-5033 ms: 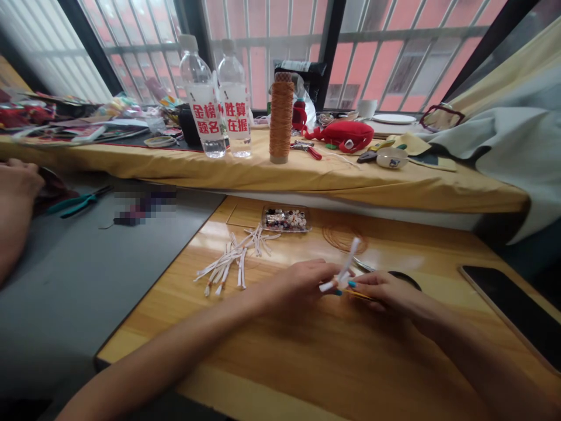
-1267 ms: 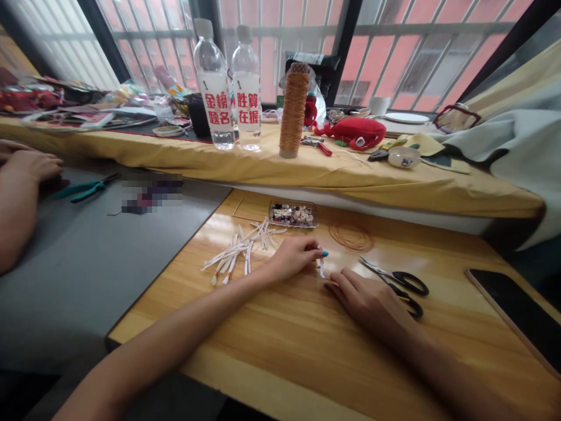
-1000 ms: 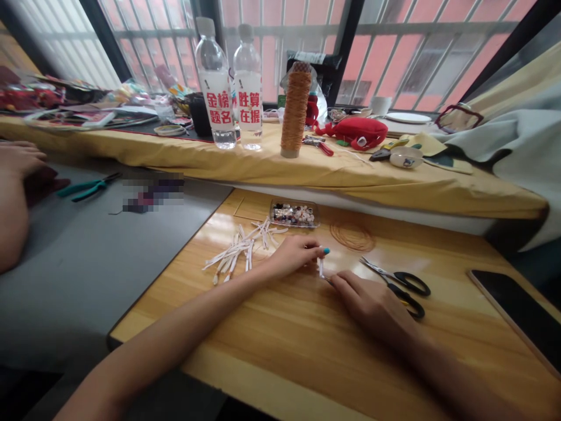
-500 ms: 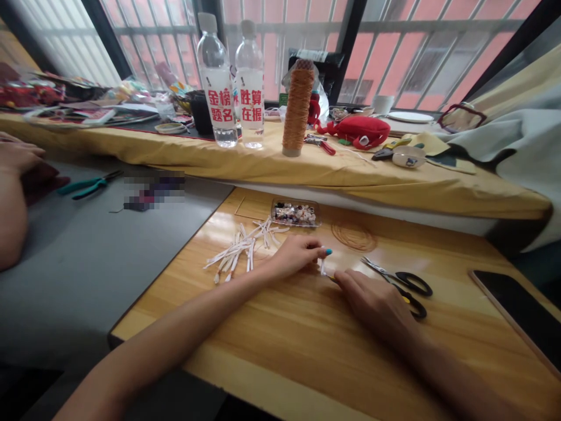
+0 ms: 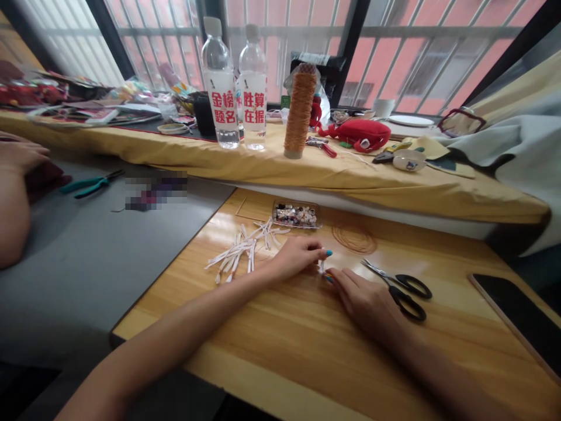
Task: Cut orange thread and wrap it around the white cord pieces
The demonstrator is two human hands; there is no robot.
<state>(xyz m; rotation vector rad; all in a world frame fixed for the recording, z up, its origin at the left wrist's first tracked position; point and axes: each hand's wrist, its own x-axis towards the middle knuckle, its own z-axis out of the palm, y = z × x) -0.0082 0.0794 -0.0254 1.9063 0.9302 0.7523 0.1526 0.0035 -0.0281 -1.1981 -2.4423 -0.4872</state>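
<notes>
R hand [image 5: 367, 297] nearer L hand [image 5: 300, 255], white strip [image 5: 322, 266] btwn, mostly hidden

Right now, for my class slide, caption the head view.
The left hand holds a white strip beside the right hand; scissors lie nearby.

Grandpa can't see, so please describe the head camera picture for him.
A left hand pinches a small white piece, the right hand close beside it, over a wooden table. White strips lie left, scissors and a phone right. Behind are a bead tray, two bottles and an orange spool.
</notes>
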